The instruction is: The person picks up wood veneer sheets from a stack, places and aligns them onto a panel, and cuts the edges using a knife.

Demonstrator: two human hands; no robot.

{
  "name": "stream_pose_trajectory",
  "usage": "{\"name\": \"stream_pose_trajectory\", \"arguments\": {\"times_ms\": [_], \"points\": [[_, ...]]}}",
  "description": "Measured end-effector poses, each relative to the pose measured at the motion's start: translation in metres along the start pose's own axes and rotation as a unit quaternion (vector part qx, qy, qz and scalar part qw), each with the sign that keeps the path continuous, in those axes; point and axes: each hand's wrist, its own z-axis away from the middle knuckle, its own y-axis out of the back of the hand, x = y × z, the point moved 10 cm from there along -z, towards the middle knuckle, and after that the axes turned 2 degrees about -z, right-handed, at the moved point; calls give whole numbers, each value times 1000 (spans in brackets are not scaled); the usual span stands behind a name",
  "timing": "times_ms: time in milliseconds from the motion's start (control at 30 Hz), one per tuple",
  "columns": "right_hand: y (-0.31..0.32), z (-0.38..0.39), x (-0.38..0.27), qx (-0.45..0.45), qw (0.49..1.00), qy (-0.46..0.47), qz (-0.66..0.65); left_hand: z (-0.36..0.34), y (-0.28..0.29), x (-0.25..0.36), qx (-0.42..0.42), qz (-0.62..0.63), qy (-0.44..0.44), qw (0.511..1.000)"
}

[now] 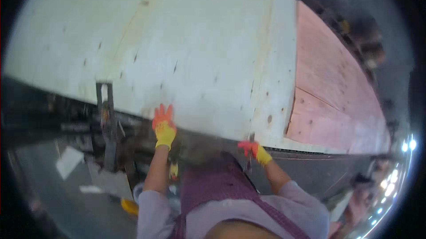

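Note:
A broad pale wood veneer sheet [204,61], marked with dark knots and short splits, fills the surface before me. My left hand [163,127], in a yellow glove with orange-coated fingers, lies at the sheet's near edge, fingers spread flat and open. Farther right, my right hand [256,151] is at the same edge in a matching glove. Its fingers look closed around a narrow dark thing that shows above and below them; blur hides what it is. A pinkish veneer sheet [333,92] covers the right part of the pale one.
A slotted dark metal bracket [104,101] rises over the near edge on my left. Below it are machine parts, pale scraps [69,162] on the floor and a yellow object [130,206]. A dark rail [306,152] runs along the right near edge. Clutter [368,43] stands beyond the far right side.

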Motion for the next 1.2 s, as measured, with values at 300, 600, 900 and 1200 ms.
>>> {"name": "stream_pose_trajectory", "arguments": {"times_ms": [300, 600, 900, 1200], "points": [[-63, 109, 92, 305, 873, -138, -354, -84, -54, -314, 66, 58, 465, 881], [-74, 67, 97, 325, 856, -121, -384, -79, -89, -347, 109, 732, 359, 569], [-69, 47, 66, 280, 886, -102, -356, -71, -57, -328, 334, 713, 420, 452], [-82, 77, 83, 330, 840, -156, -400, -81, -56, -382, 397, 321, 413, 754]]}}
